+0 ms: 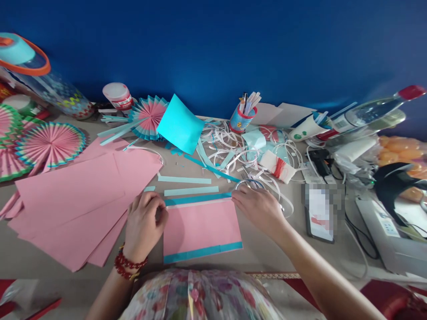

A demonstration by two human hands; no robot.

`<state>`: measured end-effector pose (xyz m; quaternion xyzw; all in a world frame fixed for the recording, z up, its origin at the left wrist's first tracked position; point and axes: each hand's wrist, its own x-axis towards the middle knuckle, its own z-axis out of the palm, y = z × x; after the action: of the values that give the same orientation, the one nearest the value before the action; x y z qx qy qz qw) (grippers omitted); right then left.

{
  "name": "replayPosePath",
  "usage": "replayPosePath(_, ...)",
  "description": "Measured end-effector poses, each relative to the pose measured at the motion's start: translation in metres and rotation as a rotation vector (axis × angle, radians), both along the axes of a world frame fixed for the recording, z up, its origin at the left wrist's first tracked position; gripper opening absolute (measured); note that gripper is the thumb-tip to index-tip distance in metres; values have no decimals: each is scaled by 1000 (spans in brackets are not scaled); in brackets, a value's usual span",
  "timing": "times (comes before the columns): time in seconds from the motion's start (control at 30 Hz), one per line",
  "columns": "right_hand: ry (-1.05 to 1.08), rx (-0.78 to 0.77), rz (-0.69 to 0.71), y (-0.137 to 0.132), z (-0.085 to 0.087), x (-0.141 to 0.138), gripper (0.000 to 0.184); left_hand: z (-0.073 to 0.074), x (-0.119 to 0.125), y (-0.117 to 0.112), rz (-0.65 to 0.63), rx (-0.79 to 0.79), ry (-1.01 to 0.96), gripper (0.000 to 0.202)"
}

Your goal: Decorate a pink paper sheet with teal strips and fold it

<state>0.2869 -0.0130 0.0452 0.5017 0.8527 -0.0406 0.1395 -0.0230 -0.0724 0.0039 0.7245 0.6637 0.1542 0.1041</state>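
A pink paper sheet lies flat before me, with a blue strip along its near edge. Another blue paper strip runs along its far edge, with a pale line just below it. My left hand, wearing red bead bracelets, is curled closed at that strip's left end. At the right end, the fingers of my right hand are pinched together on the strip. A shiny ring-shaped item shows just behind the right fingers; its kind is unclear. Two pale blue paper strips lie beyond the sheet.
Large pink sheets are stacked at left, near folded paper fans. Tangled white scraps, a blue paper square and a pen cup are at the back. A phone and a power strip lie right.
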Motion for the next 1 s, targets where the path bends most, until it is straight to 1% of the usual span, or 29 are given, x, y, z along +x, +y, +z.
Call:
replayPosePath(0.13, 7, 0, -9, 1, 1, -2, 23, 0, 0, -1, 3, -8, 1, 7)
replayPosePath(0.3, -44, -28, -23, 1, -1, -4, 23, -1, -1, -1, 1, -2, 1, 7)
replayPosePath(0.6, -15, -53, -59, 4, 1, -4, 23, -2, -1, 0, -2, -8, -2, 6)
replayPosePath(1.0, -20, -26, -48, 5, -2, -5, 24, -2, -2, 0, 3, -10, -11, 6)
